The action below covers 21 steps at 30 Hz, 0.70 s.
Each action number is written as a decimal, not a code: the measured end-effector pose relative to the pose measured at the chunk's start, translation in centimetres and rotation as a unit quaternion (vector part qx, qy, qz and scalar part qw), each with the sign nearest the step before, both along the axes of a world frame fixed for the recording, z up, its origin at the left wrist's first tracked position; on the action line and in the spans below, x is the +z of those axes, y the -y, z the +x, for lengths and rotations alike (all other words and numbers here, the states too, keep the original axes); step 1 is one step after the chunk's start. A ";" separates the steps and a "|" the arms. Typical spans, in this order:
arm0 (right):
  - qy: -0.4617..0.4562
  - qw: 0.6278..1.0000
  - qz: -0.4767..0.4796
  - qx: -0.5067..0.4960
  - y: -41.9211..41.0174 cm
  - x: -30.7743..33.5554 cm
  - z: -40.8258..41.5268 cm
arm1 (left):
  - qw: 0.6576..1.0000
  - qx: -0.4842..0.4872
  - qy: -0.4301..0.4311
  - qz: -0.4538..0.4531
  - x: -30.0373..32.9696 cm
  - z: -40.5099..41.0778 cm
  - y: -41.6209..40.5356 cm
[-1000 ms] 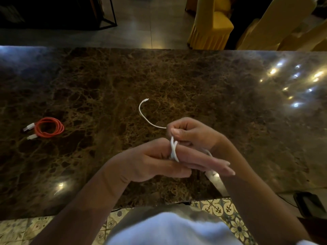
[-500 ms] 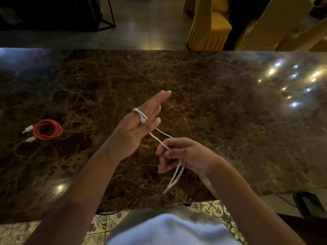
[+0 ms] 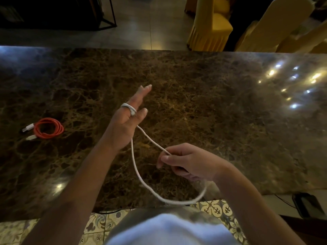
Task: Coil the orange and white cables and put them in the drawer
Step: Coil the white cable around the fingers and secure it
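The white cable (image 3: pixel 137 171) is wound a couple of turns around the stretched fingers of my left hand (image 3: pixel 125 124), which is raised over the middle of the table. From there it runs down to my right hand (image 3: pixel 187 161), which pinches it between thumb and fingers near the table's front edge. A long slack loop of the cable hangs below both hands, over the edge. The orange cable (image 3: pixel 48 128) lies coiled on the dark marble table (image 3: pixel 203 103) at the left, its white plugs sticking out to the left. No drawer is in view.
Yellow-covered chairs (image 3: pixel 210 23) stand beyond the table's far edge. A dark metal frame (image 3: pixel 109 15) stands at the back left. A black device (image 3: pixel 307 204) lies on the floor at the lower right, by patterned floor tiles.
My hands have drawn apart: the left rose with the wound turns, the right dropped toward the front edge. The slack between them has lengthened into a wide hanging loop.
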State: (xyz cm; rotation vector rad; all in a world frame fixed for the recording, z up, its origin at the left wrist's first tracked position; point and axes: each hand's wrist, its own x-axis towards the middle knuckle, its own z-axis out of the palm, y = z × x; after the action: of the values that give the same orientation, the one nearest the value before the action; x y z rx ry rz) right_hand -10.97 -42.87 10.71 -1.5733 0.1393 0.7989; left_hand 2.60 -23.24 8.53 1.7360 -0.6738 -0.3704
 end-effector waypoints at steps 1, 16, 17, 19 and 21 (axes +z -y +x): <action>0.017 0.999 -0.031 -0.004 0.3 0.0 -0.1 | 1.000 0.018 -0.008 0.011 0.0 0.4 -0.5; 0.298 0.944 -0.094 0.102 3.0 5.6 1.1 | 0.982 -0.153 -0.005 0.108 -0.7 -2.1 0.4; 0.300 0.939 -0.109 0.130 3.0 5.7 1.1 | 0.980 -0.153 0.021 0.122 -0.8 -2.1 0.5; 0.305 0.926 -0.139 0.174 2.7 6.0 1.2 | 0.978 -0.164 0.034 0.121 -1.1 -2.3 0.8; 0.329 0.910 -0.172 0.187 2.5 6.5 1.6 | 0.977 -0.192 -0.027 0.092 -0.8 -3.1 1.2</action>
State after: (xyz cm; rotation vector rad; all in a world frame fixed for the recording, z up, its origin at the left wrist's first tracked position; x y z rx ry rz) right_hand -9.36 -45.37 17.24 -2.1657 -0.5570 0.5020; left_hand -0.49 -24.47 7.78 1.7580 -0.9628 -0.7635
